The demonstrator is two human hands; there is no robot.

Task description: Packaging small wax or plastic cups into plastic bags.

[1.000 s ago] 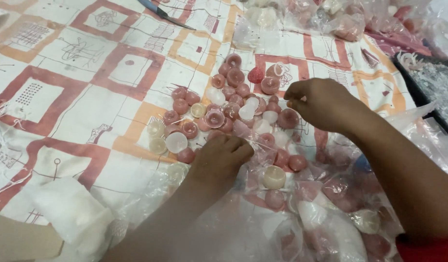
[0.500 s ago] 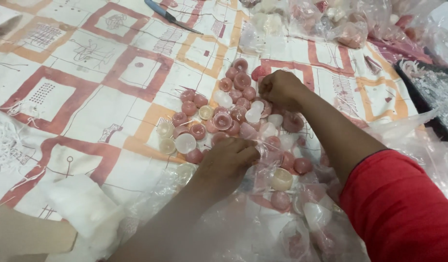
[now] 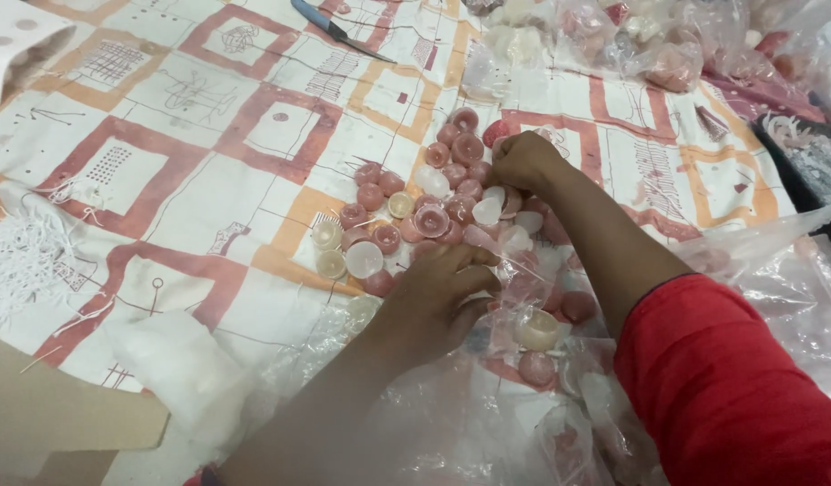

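A heap of small round pink and white cup-shaped pieces [image 3: 433, 216] lies on a patterned cloth [image 3: 190, 180]. My left hand [image 3: 433, 301] rests on the near side of the heap with its fingers stretched over the pieces, at the mouth of a clear plastic bag [image 3: 541, 378] that holds more of them. My right hand [image 3: 523, 162], on a red-sleeved arm, reaches across to the far side of the heap. Its fingers curl down among the pieces, and what they hold is hidden.
A blue-handled tool [image 3: 330, 29] lies at the back of the cloth. Clear bags of similar pieces [image 3: 649, 45] are piled at the back right. A white fluffy wad [image 3: 177, 360], white shreds [image 3: 28, 261] and brown cardboard [image 3: 55, 414] sit at the near left. A dark tray [image 3: 816, 153] is at the right.
My right hand has moved left and farther away across the heap. My left hand has stayed on the near side of the heap.
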